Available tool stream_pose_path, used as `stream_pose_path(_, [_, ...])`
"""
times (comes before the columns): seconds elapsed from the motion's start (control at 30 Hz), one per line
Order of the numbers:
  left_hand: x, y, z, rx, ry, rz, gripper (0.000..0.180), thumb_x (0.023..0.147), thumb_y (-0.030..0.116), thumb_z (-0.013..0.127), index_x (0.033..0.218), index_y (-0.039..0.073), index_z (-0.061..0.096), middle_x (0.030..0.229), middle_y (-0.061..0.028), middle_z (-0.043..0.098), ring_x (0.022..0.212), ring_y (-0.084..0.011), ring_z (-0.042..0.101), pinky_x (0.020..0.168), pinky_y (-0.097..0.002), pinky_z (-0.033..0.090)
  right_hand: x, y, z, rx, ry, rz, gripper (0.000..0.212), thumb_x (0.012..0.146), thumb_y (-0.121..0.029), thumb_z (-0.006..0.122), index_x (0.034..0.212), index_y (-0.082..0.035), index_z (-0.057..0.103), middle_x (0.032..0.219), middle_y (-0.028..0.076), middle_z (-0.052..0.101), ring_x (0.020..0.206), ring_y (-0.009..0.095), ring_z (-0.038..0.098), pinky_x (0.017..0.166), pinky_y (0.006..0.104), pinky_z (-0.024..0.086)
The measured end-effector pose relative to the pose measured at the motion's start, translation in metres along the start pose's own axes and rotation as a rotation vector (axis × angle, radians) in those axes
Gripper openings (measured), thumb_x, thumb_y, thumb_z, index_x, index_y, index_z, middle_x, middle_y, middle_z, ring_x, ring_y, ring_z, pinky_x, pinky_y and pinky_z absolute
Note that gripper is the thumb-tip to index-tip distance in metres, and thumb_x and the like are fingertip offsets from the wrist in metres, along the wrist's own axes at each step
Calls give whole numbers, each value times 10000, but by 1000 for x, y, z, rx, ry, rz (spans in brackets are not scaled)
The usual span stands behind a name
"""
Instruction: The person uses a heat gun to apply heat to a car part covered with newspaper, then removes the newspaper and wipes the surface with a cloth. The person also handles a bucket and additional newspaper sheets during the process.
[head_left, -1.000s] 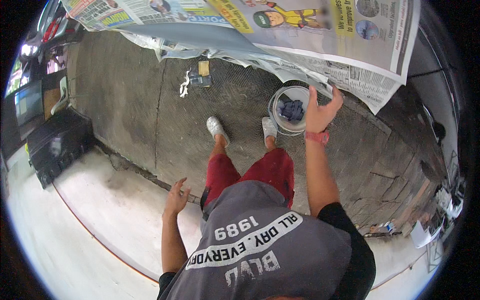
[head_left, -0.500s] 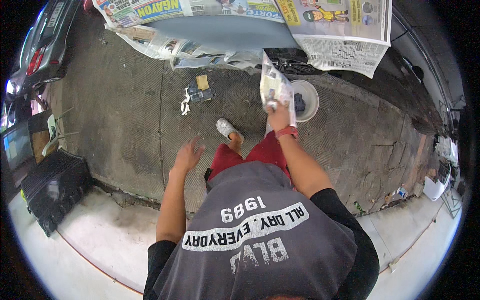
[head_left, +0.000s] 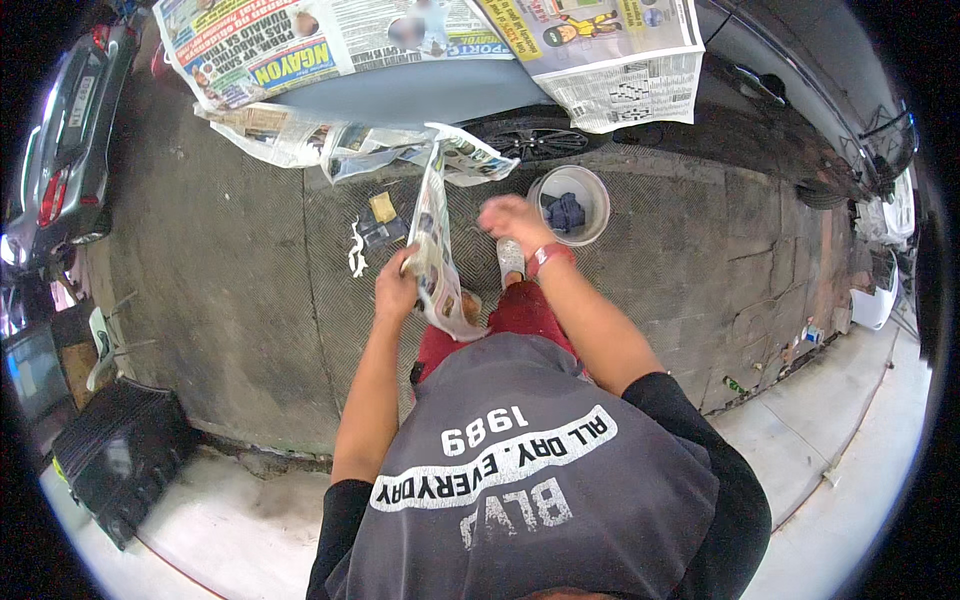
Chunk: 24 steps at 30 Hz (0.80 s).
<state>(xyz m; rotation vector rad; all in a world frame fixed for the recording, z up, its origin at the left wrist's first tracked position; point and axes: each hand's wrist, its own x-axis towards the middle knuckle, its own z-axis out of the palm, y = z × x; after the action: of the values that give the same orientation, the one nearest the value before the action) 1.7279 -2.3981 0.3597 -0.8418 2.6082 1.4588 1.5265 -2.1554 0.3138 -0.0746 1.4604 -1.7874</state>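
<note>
My left hand [head_left: 395, 287] is closed on the edge of a long, narrow piece of newspaper [head_left: 434, 262], which hangs crumpled in front of my legs. To its right, my right hand [head_left: 514, 220] is raised near a white bucket [head_left: 601, 210], apart from the newspaper. Motion blurs its fingers, so their pose is unclear. Inside the bucket lies a dark blue cloth [head_left: 563, 212]. Ahead, a smooth grey car panel [head_left: 400, 92] is bordered by newspaper sheets [head_left: 340, 40], with loose newspaper [head_left: 285, 140] drooping along its lower edge.
On the ground ahead lie a yellowish block [head_left: 382, 208], dark flat pieces [head_left: 380, 234] and a white strip [head_left: 356, 250]. A wheel [head_left: 530, 142] shows below the panel. Another grey car [head_left: 75, 150] stands at left, above a black ribbed plastic piece [head_left: 125, 450].
The newspaper piece has passed from my right hand to my left, which was empty and open. My right hand has moved left, away from it. The view has shifted slightly.
</note>
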Motion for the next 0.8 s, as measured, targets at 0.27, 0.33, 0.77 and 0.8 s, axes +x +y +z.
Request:
stream_pose_path(0.27, [-82, 13, -58, 270, 29, -227, 491, 935, -22, 518, 1356, 144, 710, 1251, -257, 724, 1120, -407, 725, 968, -462, 548, 110, -35, -208, 411, 838, 109, 335, 967, -72, 683, 1295, -20, 646, 1180, 158, 671, 1016, 305, 659, 814, 454, 614])
stream_pose_path(0.33, [-111, 0, -68, 255, 89, -344, 492, 935, -27, 515, 1363, 126, 704, 1252, -249, 729, 1128, -398, 727, 973, -452, 546, 128, -48, -200, 504, 919, 58, 410, 931, 3, 685, 1333, -14, 604, 1318, 170, 616, 1197, 313, 608, 937, 495, 604])
stream_pose_path(0.77, [-210, -18, -69, 4, 697, -563, 516, 884, -76, 493, 1371, -15, 651, 1308, -201, 709, 1179, -271, 696, 1025, -355, 509, 43, -67, -147, 597, 480, -212, 404, 867, 131, 665, 1268, 137, 610, 1337, 216, 655, 1169, 323, 676, 996, 460, 628])
stream_pose_path(0.8, [-212, -16, -67, -10, 730, -513, 526, 877, -55, 487, 1382, -33, 631, 1297, -175, 688, 1152, -244, 677, 1011, -338, 507, 25, -72, -124, 489, 499, -292, 427, 881, 108, 678, 1303, 127, 613, 1355, 206, 657, 1123, 295, 692, 1016, 473, 623])
